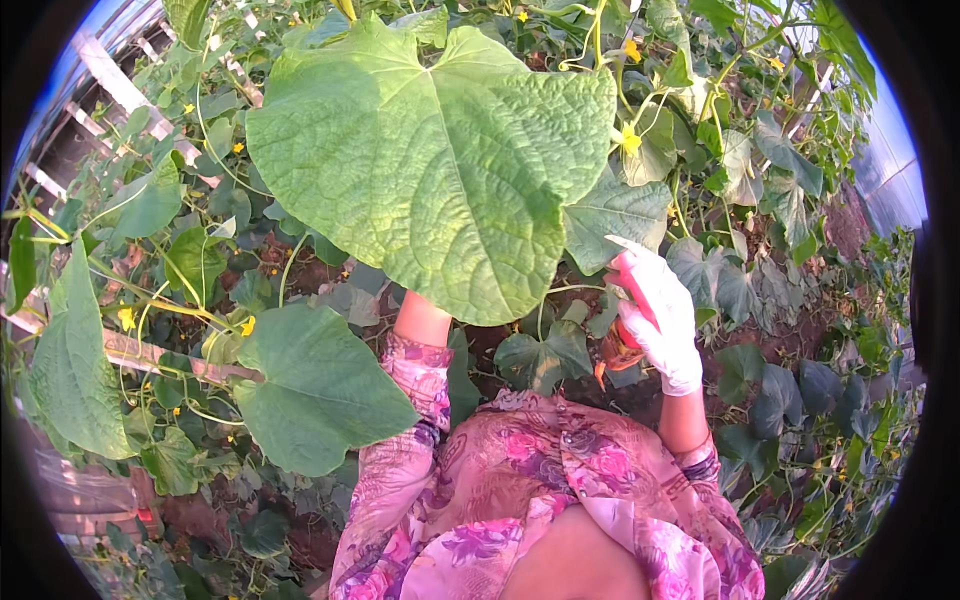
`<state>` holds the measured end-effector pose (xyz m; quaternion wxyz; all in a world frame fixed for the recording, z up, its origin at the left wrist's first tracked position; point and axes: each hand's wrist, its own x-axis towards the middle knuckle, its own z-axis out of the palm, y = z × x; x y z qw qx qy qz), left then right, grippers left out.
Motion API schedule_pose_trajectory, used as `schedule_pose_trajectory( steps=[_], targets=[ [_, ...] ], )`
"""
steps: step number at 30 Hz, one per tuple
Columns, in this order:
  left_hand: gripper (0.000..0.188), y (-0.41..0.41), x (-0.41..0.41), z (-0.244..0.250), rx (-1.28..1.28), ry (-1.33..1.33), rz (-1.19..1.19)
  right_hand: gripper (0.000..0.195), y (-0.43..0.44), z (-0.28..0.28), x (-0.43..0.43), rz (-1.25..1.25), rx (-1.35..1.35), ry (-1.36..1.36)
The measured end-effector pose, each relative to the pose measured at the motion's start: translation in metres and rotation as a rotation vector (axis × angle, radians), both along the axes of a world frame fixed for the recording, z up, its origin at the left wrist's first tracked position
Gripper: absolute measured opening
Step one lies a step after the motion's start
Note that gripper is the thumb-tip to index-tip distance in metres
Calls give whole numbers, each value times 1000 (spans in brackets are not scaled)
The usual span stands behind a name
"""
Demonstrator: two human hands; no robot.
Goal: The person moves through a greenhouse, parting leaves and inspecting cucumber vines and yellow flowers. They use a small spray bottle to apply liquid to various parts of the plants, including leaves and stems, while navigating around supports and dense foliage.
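My right hand [669,322], in a white glove, is closed around a red-handled tool [637,289]; what kind of tool it is cannot be made out. Below the palm hangs a reddish-orange object [621,349], partly covered by the fingers. Just beyond the fingertips is a darker cucumber leaf [619,217]. A large cucumber leaf [442,165] fills the upper middle and hides my left hand. Only my left forearm [422,319] shows, reaching up under that leaf, so what the hand touches is hidden.
Cucumber vines with yellow flowers [631,140] surround me. Broad leaves [319,390] overlap my left sleeve. A pale rail [176,356] crosses behind foliage at left, and white posts [120,82] stand at upper left. Plastic sheeting [889,165] lines the right side.
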<state>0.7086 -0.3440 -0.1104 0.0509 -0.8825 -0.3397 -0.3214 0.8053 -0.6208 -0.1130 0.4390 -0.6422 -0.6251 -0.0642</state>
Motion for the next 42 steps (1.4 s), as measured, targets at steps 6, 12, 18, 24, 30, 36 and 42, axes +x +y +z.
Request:
schedule_pose_trajectory(
  steps=[6,12,18,24,30,36,42],
  targets=[
    [19,2,31,-9,-189,-38,276,46,-13,-1,23,86,-9,328],
    [21,19,24,-43,-13,-302,200,44,-11,9,39,89,34,121],
    [31,0,6,-70,105,-631,-9,47,-9,13,39,118,73,10],
    [15,-11,-10,-43,54,-702,2,54,-8,11,21,119,98,49],
    [19,-2,-11,-63,-5,-618,-175,53,-2,18,6,94,151,133],
    [28,10,-39,-97,114,-393,-414,50,11,25,-1,14,205,88],
    [26,13,-90,27,-741,-689,-573,49,13,18,2,-209,99,221]
  ],
)
